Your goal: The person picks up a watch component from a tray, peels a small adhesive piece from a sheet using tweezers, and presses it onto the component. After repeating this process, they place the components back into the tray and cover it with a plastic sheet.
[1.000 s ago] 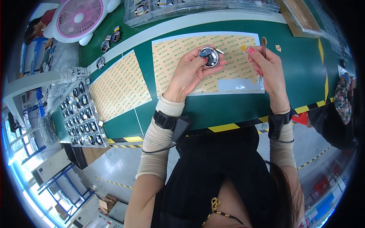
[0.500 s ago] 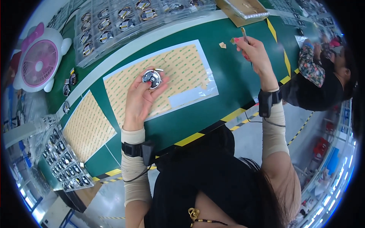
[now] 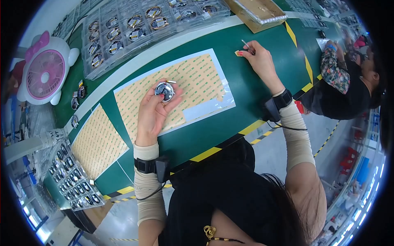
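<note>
My left hand is closed around a small round electronic module with a dark circuit face and a silvery rim. A short light strip with a yellowish end sticks out from the module's upper edge. Under that hand lies a sheet of tan, green-printed adhesive pieces on white backing. Farther right, my right hand grips slim metal tweezers, which point up and left. A fingertip of the same hand meets a small tan scrap on the green table; whether it is pinched is unclear.
Behind the sheet, a clear compartment tray holds several round modules. A cardboard box stands at the far right. On the left are a white-and-pink fan, another tan sheet and a tray of small parts. A co-worker sits at right.
My right hand has moved left and slightly down, bringing its fingertip to the tan scrap. The tweezers now lean leftward. My left hand still holds the module, with little movement.
</note>
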`<action>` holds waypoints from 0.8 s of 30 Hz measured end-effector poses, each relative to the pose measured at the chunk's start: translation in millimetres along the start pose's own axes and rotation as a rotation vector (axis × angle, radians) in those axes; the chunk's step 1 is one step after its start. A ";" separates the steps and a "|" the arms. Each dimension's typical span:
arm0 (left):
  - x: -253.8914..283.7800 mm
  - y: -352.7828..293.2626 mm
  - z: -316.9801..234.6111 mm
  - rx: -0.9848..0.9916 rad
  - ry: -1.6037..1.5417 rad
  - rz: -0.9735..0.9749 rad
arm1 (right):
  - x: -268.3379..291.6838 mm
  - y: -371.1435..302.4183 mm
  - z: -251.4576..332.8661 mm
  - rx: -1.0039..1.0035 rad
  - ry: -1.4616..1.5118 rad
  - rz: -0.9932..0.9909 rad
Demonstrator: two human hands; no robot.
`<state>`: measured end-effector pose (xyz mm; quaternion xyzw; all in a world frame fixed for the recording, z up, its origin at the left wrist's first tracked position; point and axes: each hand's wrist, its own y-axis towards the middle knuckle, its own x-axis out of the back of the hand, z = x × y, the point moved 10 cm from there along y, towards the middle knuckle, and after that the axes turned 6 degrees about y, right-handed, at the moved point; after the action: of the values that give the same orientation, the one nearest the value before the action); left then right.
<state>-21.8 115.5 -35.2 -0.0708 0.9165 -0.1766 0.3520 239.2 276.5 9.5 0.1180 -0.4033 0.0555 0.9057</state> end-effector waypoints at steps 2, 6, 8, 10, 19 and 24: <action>1.2 1.2 -0.9 -0.004 0.001 -0.004 | 3.3 -1.5 10.1 0.171 0.080 -0.067; -1.7 -1.4 -3.5 -0.021 0.021 0.014 | 1.7 -13.4 33.1 0.309 0.049 -0.017; 0.1 0.0 -2.7 -0.020 0.018 0.012 | -1.0 -12.3 29.2 0.300 0.033 0.006; 2.6 -1.4 -0.2 -0.017 0.010 0.006 | -6.8 -12.2 22.2 0.282 0.001 0.059; 5.0 0.8 -0.9 -0.038 0.004 0.042 | -4.9 5.8 -17.7 -0.026 0.286 0.051; 0.0 4.2 2.1 -0.019 -0.021 0.049 | 7.1 -11.6 26.5 0.313 -0.038 0.007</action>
<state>-20.4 118.8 -38.2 -0.0536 0.9158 -0.1587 0.3649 227.2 258.5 30.0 0.2574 -0.4072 0.1185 0.8683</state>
